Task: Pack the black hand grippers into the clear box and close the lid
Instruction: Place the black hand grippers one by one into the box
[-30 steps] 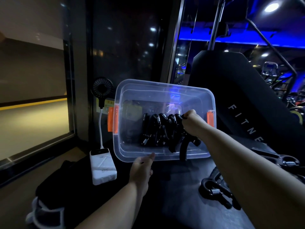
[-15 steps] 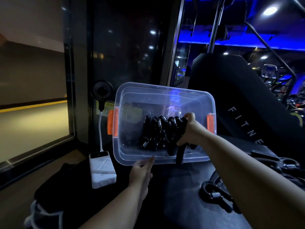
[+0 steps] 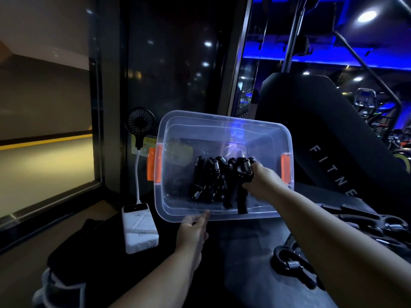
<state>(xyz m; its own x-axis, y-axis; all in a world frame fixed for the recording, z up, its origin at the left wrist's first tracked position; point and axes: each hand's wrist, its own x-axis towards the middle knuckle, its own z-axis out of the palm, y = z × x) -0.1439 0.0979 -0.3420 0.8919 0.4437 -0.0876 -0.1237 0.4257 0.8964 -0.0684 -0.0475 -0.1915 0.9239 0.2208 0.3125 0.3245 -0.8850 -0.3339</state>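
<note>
The right grip [image 3: 263,183] is clamped round a black hand gripper [image 3: 241,201] inside the clear box [image 3: 178,138], just beside the row of grippers [image 3: 211,178] standing in it. The left grip [image 3: 193,230] pinches the tilted box's near rim, thumb on top. A loose gripper [image 3: 291,265] lies on the dark surface [image 3: 244,274] to the right.

The clear box [image 3: 200,134] has room left of the grippers [image 3: 210,178].

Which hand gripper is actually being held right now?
The rightmost hand gripper in the clear box, held by the right hand; the other grippers lie untouched.
</note>
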